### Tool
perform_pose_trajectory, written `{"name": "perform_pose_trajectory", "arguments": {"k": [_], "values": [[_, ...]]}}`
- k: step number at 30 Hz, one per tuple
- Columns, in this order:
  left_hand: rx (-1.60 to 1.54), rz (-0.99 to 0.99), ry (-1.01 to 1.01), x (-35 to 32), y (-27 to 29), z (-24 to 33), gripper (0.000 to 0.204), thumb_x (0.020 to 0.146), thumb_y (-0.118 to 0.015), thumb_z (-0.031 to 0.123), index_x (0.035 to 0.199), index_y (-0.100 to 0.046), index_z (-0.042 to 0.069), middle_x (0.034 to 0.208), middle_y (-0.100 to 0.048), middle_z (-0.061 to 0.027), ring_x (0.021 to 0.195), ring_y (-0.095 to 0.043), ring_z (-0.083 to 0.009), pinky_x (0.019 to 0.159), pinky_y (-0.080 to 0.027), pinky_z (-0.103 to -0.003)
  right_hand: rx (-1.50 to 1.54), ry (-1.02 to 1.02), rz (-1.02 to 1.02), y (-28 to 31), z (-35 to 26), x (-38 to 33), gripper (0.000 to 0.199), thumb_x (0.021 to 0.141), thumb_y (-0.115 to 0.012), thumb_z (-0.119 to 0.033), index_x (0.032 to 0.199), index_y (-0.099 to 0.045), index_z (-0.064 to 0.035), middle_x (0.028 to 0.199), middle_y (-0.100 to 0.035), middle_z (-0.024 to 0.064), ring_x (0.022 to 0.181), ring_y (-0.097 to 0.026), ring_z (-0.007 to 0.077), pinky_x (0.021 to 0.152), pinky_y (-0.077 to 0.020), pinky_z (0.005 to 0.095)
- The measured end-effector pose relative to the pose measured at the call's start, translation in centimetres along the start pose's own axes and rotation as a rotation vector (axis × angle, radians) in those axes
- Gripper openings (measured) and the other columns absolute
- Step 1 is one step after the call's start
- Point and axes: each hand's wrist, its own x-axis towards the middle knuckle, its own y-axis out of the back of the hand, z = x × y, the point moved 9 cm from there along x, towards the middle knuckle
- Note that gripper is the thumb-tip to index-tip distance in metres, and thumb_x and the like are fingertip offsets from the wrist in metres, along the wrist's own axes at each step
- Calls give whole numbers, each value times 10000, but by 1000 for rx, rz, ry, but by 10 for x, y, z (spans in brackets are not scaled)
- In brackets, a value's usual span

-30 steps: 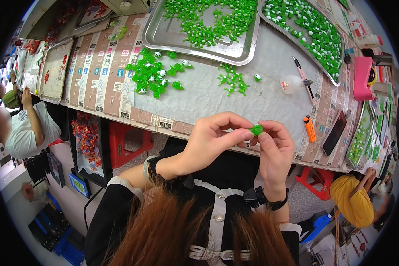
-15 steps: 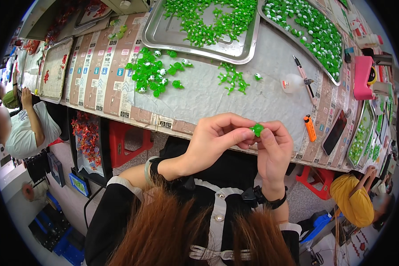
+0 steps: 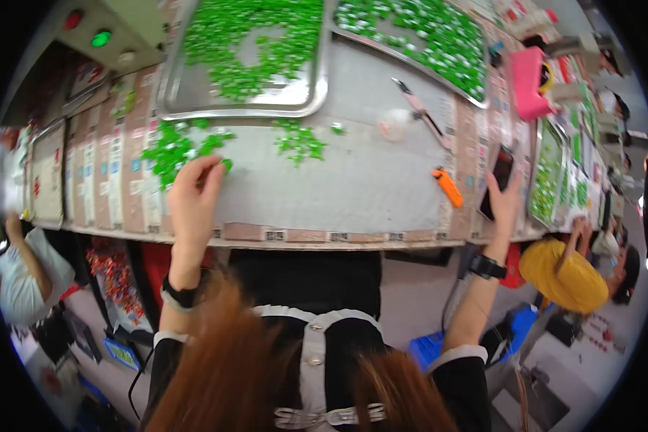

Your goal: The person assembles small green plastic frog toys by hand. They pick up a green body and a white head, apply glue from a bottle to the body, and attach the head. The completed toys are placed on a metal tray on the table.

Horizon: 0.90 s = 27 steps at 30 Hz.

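Observation:
My left hand [image 3: 195, 201] is over the near right side of a heap of small green plastic figures [image 3: 167, 160] with white eye-like balls. Its thumb and fingers are curled together; whatever is between them, if anything, is hidden and blurred. One green piece [image 3: 227, 165] shows just beside the fingertips. Off to the right, my right hand [image 3: 505, 204] is open, thumb and fingers apart, at the near right part of a dark phone [image 3: 502, 173]. Whether it touches the phone I cannot tell. Several green pieces without eyes [image 3: 299, 144] lie mid-table, beside a single eyed piece [image 3: 337, 128].
Two metal trays of green parts stand at the back, one left [image 3: 315, 101] and one right [image 3: 475, 97]. An orange cutter [image 3: 448, 189], a pen-like tool [image 3: 428, 119] and a pink holder [image 3: 529, 86] are on the right. People sit at both sides; one wears a yellow top [image 3: 565, 273].
My hands were together holding a green piece; now they are apart. The left went to the heap, the right to the phone. The view has shifted, so the table sits further left.

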Motion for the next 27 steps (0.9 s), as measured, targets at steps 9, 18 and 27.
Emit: {"name": "perform_pose_trajectory", "arguments": {"k": [9, 18, 27], "values": [[21, -112, -237, -7, -35, 45, 169, 695, -556, 60, 861, -547, 31, 758, -529, -102, 700, -509, -231, 611, -412, -311, 182, -126, -72, -20, 20, 2, 717, 605, -622, -433, 1158, -378, -46, 1069, -442, 247, 1005, -413, 361, 869, -304, 390], [306, -157, -393, -6, -87, 69, 175, 668, -591, 117, 808, -541, 24, 769, -530, -108, 719, -513, -271, 628, -414, -333, -25, 90, 22, 17, -39, -6, 705, 665, -600, -336, 1173, -298, 48, 1123, -396, 245, 1049, -382, 338, 886, -291, 382], [32, -299, -59, -6, -87, 50, 102, 746, -518, 78, 820, -544, 14, 721, -556, -80, 628, -538, -150, 557, -420, -253, 907, 280, -342, 12, -227, -62, 826, 634, -665, -179, 1266, -146, -63, 1184, -334, 175, 1042, -382, 243, 835, -344, 334]]}}
